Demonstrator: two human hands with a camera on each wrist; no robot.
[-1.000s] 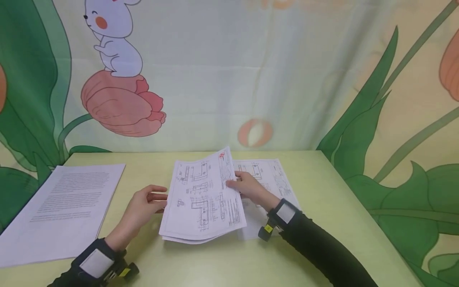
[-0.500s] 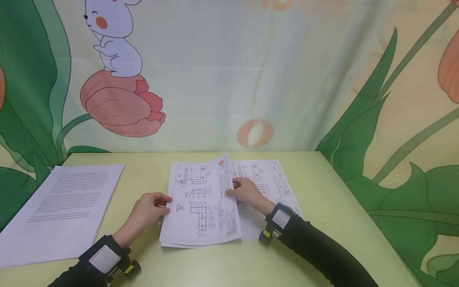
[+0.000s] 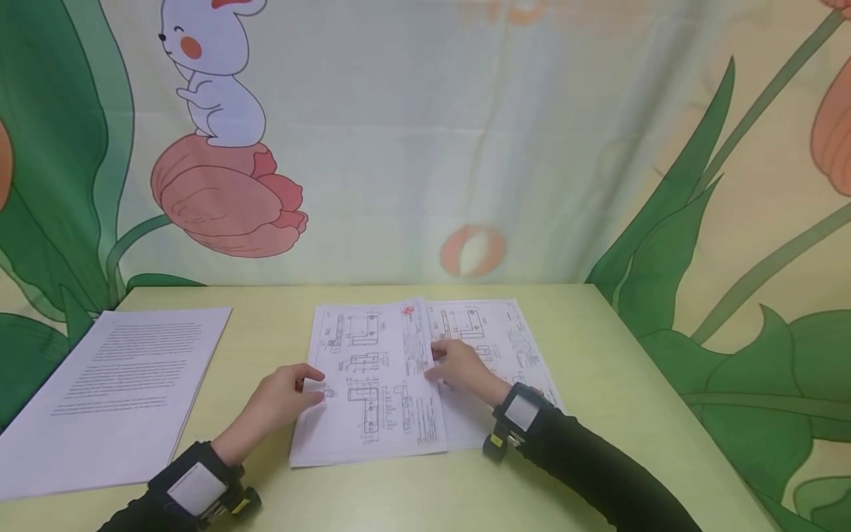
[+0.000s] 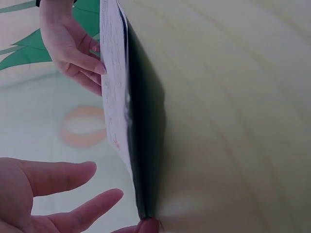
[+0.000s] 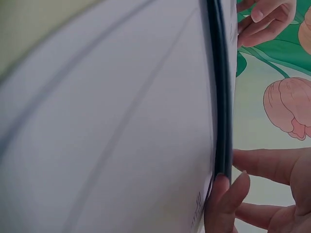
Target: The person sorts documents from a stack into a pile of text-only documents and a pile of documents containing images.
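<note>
In the head view, a stack of printed technical drawings (image 3: 382, 362) lies in the middle of the table, overlapping another drawing sheet (image 3: 492, 332) on its right. My left hand (image 3: 282, 399) is at the stack's left edge, thumb and forefinger spread apart. In the left wrist view one fingertip (image 4: 148, 226) touches the end of the stack's edge. At the stack's right edge my right hand (image 3: 462, 368) holds the paper lightly. The right wrist view shows one digit against the printed face and other fingers (image 5: 221, 199) at the edge. Part of the lower sheet is hidden.
A thicker stack of text pages (image 3: 126, 391) lies at the table's left side. The pale yellow table (image 3: 598, 347) ends at a curtain (image 3: 372, 177) printed with a rabbit, flowers and leaves. Black devices (image 3: 196, 488) are strapped to both wrists.
The stack of drawings has come down from a raised, tilted position to lie nearly flat. My left hand has moved slightly right and down to its edge; the right hand has lowered with the paper.
</note>
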